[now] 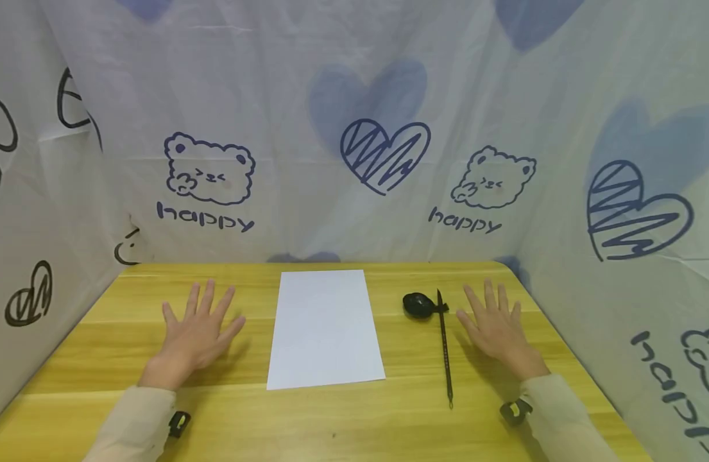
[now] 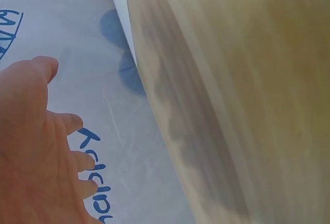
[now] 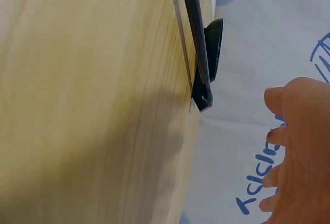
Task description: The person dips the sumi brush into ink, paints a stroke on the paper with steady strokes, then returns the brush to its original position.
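My left hand [image 1: 195, 337] is spread, palm down, over the left part of the table, holding nothing. To the right, my right hand [image 1: 498, 330] is spread the same way, close beside a slim dark writing brush [image 1: 445, 353]. The brush lies lengthwise, its pointed tip away from me and a small hanging loop at the near end. Its tip end rests on the narrow end of a small black dish [image 1: 418, 306]. Between the hands lies a blank white sheet of paper [image 1: 326, 330]. The right wrist view shows the brush [image 3: 195, 23] propped on the dish [image 3: 215, 44] from the side.
The yellow wood-grain table [image 1: 331, 427] ends at a white cloth [image 1: 296, 192] printed with hearts, bear faces and "happy". Cloth also hangs along the left and right sides. Dark bands with small devices [image 1: 179, 423] sit at both wrists, over pale sleeves.
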The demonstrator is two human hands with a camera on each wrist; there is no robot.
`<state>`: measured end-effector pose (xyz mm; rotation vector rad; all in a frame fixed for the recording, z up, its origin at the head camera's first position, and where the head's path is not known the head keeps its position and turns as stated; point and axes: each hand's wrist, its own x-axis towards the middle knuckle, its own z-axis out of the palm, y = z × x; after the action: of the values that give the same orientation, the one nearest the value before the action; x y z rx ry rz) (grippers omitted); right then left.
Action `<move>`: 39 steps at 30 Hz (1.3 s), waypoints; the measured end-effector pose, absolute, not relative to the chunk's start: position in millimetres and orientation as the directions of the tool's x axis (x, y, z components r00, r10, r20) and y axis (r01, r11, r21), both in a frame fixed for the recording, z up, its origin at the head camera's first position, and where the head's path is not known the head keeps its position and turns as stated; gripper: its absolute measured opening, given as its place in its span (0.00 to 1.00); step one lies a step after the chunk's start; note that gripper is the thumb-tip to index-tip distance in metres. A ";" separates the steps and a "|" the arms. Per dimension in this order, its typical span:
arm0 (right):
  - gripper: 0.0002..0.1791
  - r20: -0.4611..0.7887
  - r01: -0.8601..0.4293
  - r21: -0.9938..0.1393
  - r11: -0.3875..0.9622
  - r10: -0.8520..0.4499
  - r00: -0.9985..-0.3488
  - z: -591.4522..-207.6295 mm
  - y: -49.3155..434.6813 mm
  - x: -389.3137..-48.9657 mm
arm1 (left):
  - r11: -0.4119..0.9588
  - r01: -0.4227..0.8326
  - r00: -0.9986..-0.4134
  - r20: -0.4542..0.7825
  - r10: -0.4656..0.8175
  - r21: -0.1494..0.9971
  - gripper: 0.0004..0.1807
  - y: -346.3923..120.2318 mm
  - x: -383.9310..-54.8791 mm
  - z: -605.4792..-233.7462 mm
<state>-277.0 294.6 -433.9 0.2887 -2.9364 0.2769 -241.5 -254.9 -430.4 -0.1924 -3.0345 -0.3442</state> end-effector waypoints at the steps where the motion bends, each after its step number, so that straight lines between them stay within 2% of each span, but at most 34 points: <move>1: 0.37 0.195 -0.210 -0.164 0.964 -0.176 -0.965 -433.8 294.5 -277.2 | 0.967 0.136 -0.989 0.094 0.118 0.217 0.45 -254.5 -241.8 -430.5; 7: 0.37 0.179 -0.220 -0.172 0.960 -0.189 -0.966 -433.7 295.4 -279.7 | 0.963 0.170 -0.984 0.089 0.154 0.209 0.44 -251.7 -244.4 -432.0; 12: 0.36 0.164 -0.228 -0.179 0.957 -0.199 -0.966 -432.1 295.2 -280.8 | 0.949 0.256 -0.964 0.128 0.235 0.187 0.41 -245.7 -249.0 -431.6; 26: 0.33 0.172 -0.245 -0.166 0.955 -0.217 -0.961 -423.9 290.3 -280.1 | 0.822 0.566 -0.817 0.178 0.549 0.062 0.27 -224.0 -272.9 -437.9; 32: 0.33 0.176 -0.249 -0.164 0.955 -0.220 -0.960 -422.7 292.6 -280.3 | 0.809 0.588 -0.799 0.159 0.579 0.012 0.25 -219.8 -285.1 -446.3; 39: 0.33 0.174 -0.245 -0.157 0.957 -0.217 -0.961 -420.3 295.8 -279.1 | 0.812 0.583 -0.809 0.100 0.579 0.015 0.24 -216.4 -294.8 -452.5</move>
<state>-279.1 295.8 -420.3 0.3505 -2.9535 0.2655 -294.8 -216.4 -452.5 -0.9333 -2.9038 -0.0683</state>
